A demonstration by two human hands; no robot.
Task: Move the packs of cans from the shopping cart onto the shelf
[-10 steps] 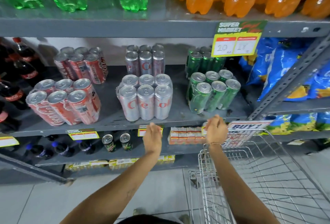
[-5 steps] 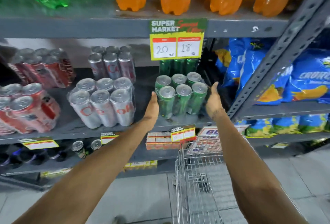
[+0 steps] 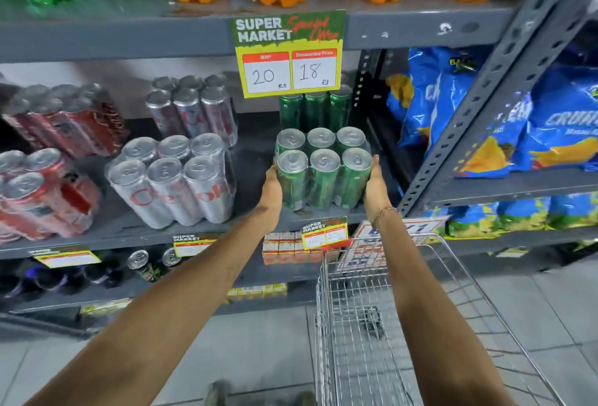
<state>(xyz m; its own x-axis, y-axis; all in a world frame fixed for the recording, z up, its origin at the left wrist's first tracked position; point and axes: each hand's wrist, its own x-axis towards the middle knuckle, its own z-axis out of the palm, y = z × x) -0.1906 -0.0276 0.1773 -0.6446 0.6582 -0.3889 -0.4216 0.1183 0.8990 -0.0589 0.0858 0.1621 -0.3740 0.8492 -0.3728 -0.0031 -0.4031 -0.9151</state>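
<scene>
A shrink-wrapped pack of green cans (image 3: 322, 175) stands on the grey middle shelf (image 3: 136, 227), near its front edge. My left hand (image 3: 271, 190) presses flat against the pack's left side and my right hand (image 3: 375, 184) against its right side. A second green pack (image 3: 315, 109) stands behind it. Silver can packs (image 3: 171, 185) and red can packs (image 3: 42, 192) sit further left on the same shelf. The wire shopping cart (image 3: 388, 324) is below my right arm, and I see no packs in it.
A yellow price sign (image 3: 288, 52) hangs from the upper shelf just above the green packs. Orange and green bottles stand on top. Blue snack bags (image 3: 485, 120) fill the bay to the right, behind a slanted grey upright (image 3: 479, 107). Small cartons and dark cans sit on the lower shelf.
Both hands rose from the cart's front edge to the green pack and closed in on its two sides. The view shifted right and nearer to the shelf.
</scene>
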